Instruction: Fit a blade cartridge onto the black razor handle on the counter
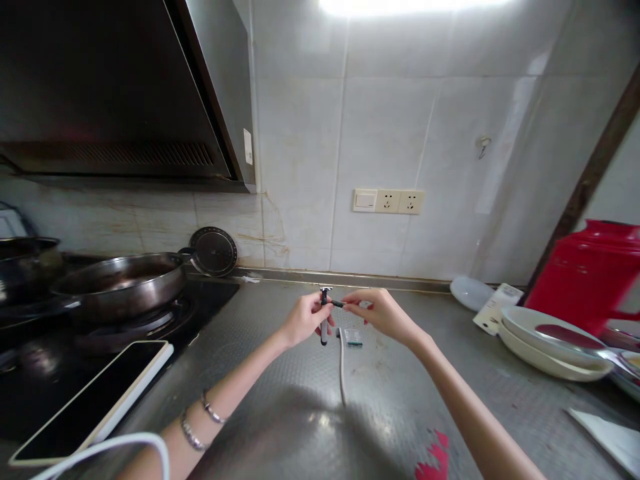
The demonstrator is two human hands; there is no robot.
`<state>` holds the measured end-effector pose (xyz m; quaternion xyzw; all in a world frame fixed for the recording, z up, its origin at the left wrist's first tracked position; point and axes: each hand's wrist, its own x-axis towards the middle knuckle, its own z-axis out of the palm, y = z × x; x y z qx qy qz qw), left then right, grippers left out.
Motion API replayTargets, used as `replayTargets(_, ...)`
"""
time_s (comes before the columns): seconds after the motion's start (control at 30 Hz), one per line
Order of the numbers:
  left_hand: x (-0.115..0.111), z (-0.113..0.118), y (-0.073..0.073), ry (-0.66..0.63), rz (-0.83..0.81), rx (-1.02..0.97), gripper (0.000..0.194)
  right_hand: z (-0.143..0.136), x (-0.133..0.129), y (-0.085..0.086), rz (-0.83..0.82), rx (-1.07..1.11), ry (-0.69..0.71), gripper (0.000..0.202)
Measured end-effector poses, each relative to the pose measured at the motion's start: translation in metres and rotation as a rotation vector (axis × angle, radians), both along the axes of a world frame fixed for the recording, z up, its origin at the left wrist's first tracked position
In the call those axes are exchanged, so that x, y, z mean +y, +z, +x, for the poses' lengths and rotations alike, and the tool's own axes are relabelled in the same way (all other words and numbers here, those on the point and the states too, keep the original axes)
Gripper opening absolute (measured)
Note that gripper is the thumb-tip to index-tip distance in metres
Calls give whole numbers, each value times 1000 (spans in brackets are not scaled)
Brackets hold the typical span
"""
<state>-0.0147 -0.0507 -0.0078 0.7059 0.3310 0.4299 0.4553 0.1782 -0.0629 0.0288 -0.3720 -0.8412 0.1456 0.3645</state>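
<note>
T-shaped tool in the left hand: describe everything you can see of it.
The T-shaped tool resembles a razor: short silvery head on top, slim grey and black handle, dark lower end, apparently metal and plastic. It is roughly upright over the counter, pinched by the left hand. The right hand holds a small dark piece beside it; whether they touch is unclear.

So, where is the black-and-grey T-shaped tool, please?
The tool is upright at the head view's centre, in the left hand, beside the right hand.
</note>
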Motion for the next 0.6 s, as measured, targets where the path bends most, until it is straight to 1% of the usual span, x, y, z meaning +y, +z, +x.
replayTargets(0.1, 0, -1, 2, 6, -11, -29, 32, 2, 0, 1, 28, 12, -12, 23)
replayTargets(0.27, 1, -3, 6, 15, -58, -69, 33, 5, 1, 2, -3, 38, -17, 21)
replayTargets(0.4, 1, -4, 7, 10, -60, -81, 33, 3, 0, 2, -26, 79, 16, 21)
replayTargets(0.6, 1, -4, 6, 7, -69, -88, 34, -2, 0, -2, 22, 158, 44, 23)
